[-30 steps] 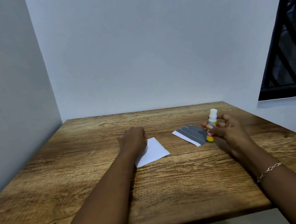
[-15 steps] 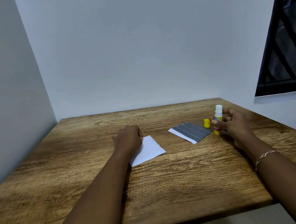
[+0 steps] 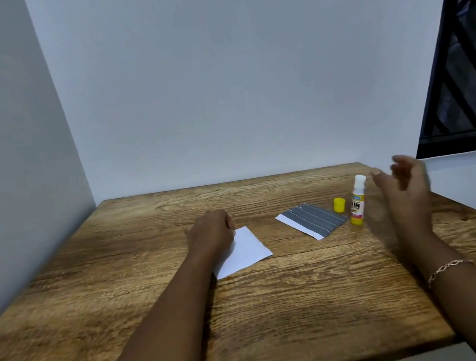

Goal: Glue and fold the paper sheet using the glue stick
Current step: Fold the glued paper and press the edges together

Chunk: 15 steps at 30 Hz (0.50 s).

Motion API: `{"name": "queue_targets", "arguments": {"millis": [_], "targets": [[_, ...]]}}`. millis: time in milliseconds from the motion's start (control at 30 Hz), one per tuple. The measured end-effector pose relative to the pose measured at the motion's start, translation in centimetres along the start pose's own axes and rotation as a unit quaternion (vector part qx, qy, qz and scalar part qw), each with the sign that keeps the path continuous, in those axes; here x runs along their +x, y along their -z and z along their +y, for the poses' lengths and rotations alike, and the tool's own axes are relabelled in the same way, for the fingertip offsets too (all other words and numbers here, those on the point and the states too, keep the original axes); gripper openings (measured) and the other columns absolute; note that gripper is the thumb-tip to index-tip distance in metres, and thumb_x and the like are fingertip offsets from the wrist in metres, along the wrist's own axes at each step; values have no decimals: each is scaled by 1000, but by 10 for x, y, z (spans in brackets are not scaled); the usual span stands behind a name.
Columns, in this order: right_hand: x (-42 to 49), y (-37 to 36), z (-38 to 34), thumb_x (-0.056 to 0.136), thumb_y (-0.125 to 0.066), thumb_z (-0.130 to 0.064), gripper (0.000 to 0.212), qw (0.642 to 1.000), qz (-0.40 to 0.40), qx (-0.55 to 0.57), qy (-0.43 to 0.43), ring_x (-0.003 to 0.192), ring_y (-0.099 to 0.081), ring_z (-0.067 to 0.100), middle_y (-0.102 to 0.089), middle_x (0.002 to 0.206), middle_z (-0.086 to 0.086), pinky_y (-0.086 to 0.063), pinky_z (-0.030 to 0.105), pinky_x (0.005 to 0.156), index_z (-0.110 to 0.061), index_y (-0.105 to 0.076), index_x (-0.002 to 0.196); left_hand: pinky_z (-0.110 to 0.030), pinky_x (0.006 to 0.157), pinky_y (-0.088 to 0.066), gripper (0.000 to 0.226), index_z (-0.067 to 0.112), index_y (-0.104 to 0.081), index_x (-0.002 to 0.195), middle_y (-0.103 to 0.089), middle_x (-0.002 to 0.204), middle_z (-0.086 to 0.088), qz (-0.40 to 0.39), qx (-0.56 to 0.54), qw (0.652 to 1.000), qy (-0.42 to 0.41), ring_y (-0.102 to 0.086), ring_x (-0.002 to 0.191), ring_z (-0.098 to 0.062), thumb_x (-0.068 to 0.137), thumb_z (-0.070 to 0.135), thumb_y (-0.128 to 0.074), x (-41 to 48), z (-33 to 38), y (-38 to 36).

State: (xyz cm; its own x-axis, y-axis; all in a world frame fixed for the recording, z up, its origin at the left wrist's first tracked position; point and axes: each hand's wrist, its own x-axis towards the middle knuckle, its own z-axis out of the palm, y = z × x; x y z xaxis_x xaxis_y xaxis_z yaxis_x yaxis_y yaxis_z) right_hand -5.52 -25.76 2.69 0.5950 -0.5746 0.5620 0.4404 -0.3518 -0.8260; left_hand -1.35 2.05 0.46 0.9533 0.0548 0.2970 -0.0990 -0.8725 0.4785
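Head view: the left hand (image 3: 210, 230) rests as a curled fist on the white paper sheet (image 3: 247, 250) at mid-counter (image 3: 281, 313), while the blurred right hand (image 3: 405, 195), fingers loosely spread and holding nothing, hovers just beside the uncapped glue stick (image 3: 357, 202) standing upright near the right edge, next to its yellow cap (image 3: 339, 204) and a grey striped sheet (image 3: 313, 220).

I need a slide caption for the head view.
Left hand rests on the white sheet; right hand hovers open beside the upright, uncapped glue stick.
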Motion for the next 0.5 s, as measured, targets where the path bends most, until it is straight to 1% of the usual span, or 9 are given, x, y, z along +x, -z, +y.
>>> {"name": "queue_targets", "arguments": {"millis": [67,100,133,200,233,300,367,433,500], "targets": [[-4,1,-14,83,-58,-14,34,981,71,-73,162,112,-49,28,-49,120,22,-36,18,90,-7,-49,115,-36,87,-35,15,26,-55,77,-65,104,2,-4,-3,1000,-1,-54,104,-22,83,13,-50,0,0,1],[-7,-2,-21,83,-57,-13,33,967,68,-104,220,110,-47,27,-49,117,23,-33,17,90,-6,-50,114,-36,87,-35,15,26,-55,77,-64,104,2,-5,-4,1000,-1,-54,104,-22,83,13,-50,0,0,1],[-11,-7,-27,82,-55,-13,31,954,39,-135,266,109,-46,27,-50,115,22,-31,18,90,-7,-50,112,-36,88,-35,14,26,-55,77,-64,104,2,-6,-6,1000,0,-54,104,-22,83,14,-51,-1,1,1],[-16,-25,-32,79,-53,-9,29,923,-79,-203,317,107,-47,28,-52,111,19,-29,21,88,-6,-53,108,-37,90,-35,14,26,-55,77,-64,105,2,-10,-10,1000,2,-54,105,-22,83,14,-51,-1,0,2],[-19,-35,-31,80,-54,-8,29,905,-157,-240,314,108,-48,30,-53,112,17,-32,24,88,-7,-54,108,-38,91,-36,14,26,-55,77,-64,105,2,-12,-11,1000,2,-54,105,-22,84,14,-50,0,0,2],[-20,-55,-23,83,-54,-9,32,857,-315,-313,262,113,-49,30,-52,122,13,-38,34,91,-9,-53,115,-38,91,-37,13,24,-57,80,-64,106,0,-17,-10,1000,-2,-54,104,-23,86,16,-49,0,-1,4],[-17,-68,-16,85,-56,-21,41,811,-417,-364,189,118,-48,27,-48,131,12,-40,36,93,-10,-48,124,-38,90,-38,11,19,-60,88,-63,108,-2,-23,-9,1000,-3,-55,104,-24,88,19,-49,0,-2,5],[-14,-75,-10,84,-59,-31,49,791,-448,-393,141,119,-47,27,-50,131,12,-41,38,95,-8,-47,125,-37,90,-39,12,16,-60,91,-63,108,-3,-26,-11,1000,-3,-55,105,-24,89,22,-50,0,-2,7],[-13,-79,-4,82,-60,-36,47,791,-445,-406,109,110,-52,29,-58,120,13,-44,38,87,-6,-53,117,-38,90,-40,8,20,-58,85,-64,107,-2,-32,-12,999,-3,-55,104,-24,88,23,-51,0,0,8]]}}
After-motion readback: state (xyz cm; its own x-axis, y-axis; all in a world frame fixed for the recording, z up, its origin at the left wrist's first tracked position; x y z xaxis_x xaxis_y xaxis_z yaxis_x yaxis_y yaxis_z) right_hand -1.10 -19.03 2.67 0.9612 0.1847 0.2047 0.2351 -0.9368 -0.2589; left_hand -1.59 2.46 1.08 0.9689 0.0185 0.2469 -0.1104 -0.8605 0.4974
